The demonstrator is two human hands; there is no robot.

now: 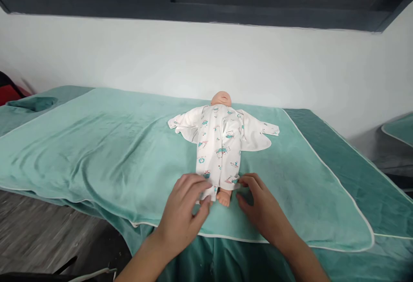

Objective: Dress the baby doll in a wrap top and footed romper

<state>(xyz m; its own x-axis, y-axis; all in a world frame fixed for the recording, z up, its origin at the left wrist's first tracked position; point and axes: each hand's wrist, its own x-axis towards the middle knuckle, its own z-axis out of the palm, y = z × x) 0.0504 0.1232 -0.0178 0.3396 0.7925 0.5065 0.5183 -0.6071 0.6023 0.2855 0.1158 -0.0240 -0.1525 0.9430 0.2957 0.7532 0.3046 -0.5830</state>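
A baby doll lies on its back in a white printed top with both sleeves spread out. White printed trousers cover its legs down to the ankles. My left hand is curled round the cuff of the trouser leg on the left, with fingers above and thumb below; the foot there is mostly hidden. At the other cuff, my right hand has its fingertips against the cloth, finger and thumb apart. A bare foot pokes out between the hands.
Under the doll lies a light green blanket with pale piping, over a darker green bed cover. A white wall and a dark window frame stand behind. Something red and black is at the far left.
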